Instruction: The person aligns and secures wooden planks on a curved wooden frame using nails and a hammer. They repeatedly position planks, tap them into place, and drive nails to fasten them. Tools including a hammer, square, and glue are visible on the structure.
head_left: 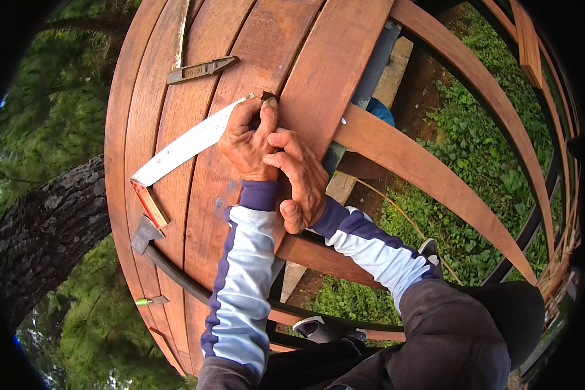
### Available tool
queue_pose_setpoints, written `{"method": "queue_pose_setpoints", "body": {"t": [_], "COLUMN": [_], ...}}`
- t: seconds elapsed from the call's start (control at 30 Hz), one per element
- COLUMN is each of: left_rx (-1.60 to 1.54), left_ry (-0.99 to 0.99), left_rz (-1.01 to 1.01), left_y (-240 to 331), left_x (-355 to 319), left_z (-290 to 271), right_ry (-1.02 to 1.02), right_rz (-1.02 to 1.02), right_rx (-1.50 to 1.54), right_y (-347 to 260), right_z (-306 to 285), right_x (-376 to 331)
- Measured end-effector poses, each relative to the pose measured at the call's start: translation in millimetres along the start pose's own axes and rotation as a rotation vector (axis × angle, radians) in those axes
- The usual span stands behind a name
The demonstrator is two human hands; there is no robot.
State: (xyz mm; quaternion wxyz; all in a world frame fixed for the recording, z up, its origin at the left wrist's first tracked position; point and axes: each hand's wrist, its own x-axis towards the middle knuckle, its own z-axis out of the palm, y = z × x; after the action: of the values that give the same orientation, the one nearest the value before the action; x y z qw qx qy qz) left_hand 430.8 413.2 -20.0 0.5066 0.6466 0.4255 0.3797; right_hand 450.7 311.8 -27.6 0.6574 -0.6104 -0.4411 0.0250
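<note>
My left hand (249, 142) is closed over the wooden boards, its thumb and forefinger pinching a small dark brown piece (266, 96) whose kind I cannot make out. Against it rests my right hand (302, 179), fingers loosely bent and apart from the thumb, with nothing visible in it. A try square (185, 146) lies beside the left hand, its pale blade reaching the knuckles and its reddish stock pointing toward me. Beyond the hands is a hammer (203, 69) with a worn metal head. Both hands are above a reddish-brown plank (335, 65).
At the left lies a hatchet-like tool (147, 235) with a dark curved handle, and a small green-handled tool (151, 301). To the right, spaced planks (429, 175) bridge open gaps above green plants (474, 143). A tree trunk (52, 227) stands left of the boards.
</note>
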Motion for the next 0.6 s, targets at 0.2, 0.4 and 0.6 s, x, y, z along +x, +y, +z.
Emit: {"method": "queue_pose_setpoints", "body": {"t": [0.2,0.4,0.6], "left_rx": [-0.022,0.015,0.0], "left_ry": [0.001,-0.001,0.005], "left_rz": [-0.025,-0.002,0.021], "left_y": [0.7,-0.7,0.2], "left_x": [0.2,0.2,0.8], "left_z": [0.6,-0.1,1.5], "right_ry": [0.004,-0.002,0.006], "right_rz": [-0.01,-0.008,-0.009], "right_rx": [-0.001,-0.005,-0.016], "right_y": [0.3,-0.4,-0.9], "right_z": [0.2,-0.4,0.3], "right_x": [0.2,0.3,1.2]}}
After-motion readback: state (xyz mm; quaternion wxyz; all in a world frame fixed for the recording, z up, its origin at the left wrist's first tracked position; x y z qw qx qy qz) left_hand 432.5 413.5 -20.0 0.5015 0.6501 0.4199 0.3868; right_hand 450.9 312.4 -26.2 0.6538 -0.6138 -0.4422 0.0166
